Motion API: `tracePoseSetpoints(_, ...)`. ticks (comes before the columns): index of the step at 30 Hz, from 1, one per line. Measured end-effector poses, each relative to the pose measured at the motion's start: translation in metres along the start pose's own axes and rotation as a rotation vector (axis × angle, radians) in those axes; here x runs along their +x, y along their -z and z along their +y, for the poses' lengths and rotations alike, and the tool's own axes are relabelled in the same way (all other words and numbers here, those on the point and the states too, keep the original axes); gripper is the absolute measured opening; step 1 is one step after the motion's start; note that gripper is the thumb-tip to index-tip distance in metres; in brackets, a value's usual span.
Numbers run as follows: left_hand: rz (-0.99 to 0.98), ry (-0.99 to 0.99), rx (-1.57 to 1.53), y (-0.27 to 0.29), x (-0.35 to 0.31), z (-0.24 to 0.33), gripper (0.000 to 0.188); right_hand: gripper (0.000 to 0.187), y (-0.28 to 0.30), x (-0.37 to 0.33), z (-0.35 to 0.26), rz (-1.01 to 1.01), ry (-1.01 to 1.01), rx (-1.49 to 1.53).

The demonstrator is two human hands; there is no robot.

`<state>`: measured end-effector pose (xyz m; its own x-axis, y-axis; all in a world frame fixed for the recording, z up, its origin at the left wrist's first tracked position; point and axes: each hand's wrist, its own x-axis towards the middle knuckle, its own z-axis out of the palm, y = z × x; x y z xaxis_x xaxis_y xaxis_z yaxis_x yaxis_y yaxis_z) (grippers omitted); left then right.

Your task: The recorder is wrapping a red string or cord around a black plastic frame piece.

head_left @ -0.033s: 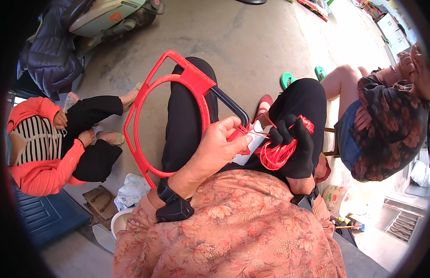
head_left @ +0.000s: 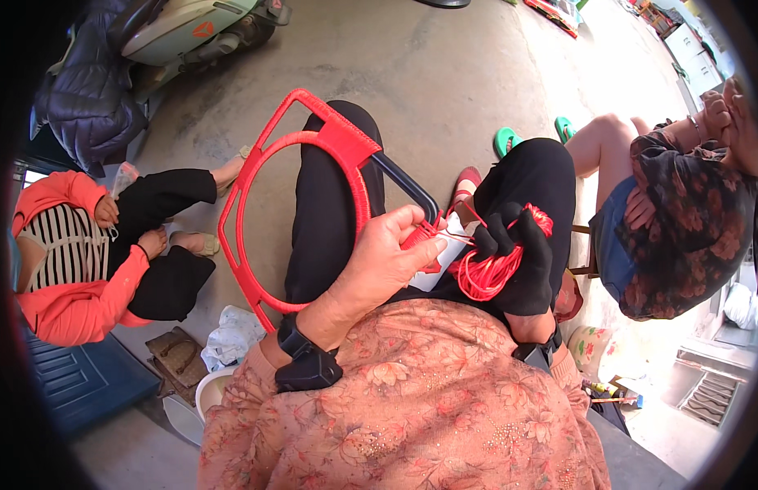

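A frame (head_left: 340, 137) wound in red cord, with a ring inside an angular outline, rests over my left thigh. One stretch of its dark bare tube (head_left: 405, 181) shows between the wound parts. My bare left hand (head_left: 377, 255) is closed around the frame, thumb and forefinger pinching at the wound end beside the bare tube. In a black glove, my right hand (head_left: 530, 265) grips a loose bundle of red cord (head_left: 487, 278). Strands run from the bundle across to the pinched spot. Something white (head_left: 432, 278) lies behind my left fingertips, partly hidden.
A person in a coral jacket (head_left: 77, 302) sits at my left; another in a dark floral top (head_left: 681, 220) sits at my right. A scooter (head_left: 191, 37) with a dark padded cover (head_left: 93, 98) stands far left. A white bucket (head_left: 211, 388) and plastic bag (head_left: 232, 335) are near left.
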<state>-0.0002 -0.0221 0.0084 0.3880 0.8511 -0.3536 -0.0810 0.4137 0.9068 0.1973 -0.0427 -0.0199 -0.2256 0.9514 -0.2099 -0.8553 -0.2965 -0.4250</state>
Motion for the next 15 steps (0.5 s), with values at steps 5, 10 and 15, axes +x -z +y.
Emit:
tracePoseSetpoints(5, -0.001, -0.007, 0.03, 0.001, 0.001, -0.003, 0.02, 0.019, 0.001, -0.004, 0.002, -0.02, 0.006, -0.094)
tracePoseSetpoints(10, 0.008, 0.029, 0.076, -0.001, -0.001, 0.002, 0.018, 0.018, -0.002, -0.009, 0.003, 0.036, 0.02, -0.141)
tracePoseSetpoints(15, 0.022, 0.043, -0.038, -0.002, -0.001, 0.0, 0.016, 0.014, 0.0, -0.013, 0.002, 0.081, 0.036, -0.398)
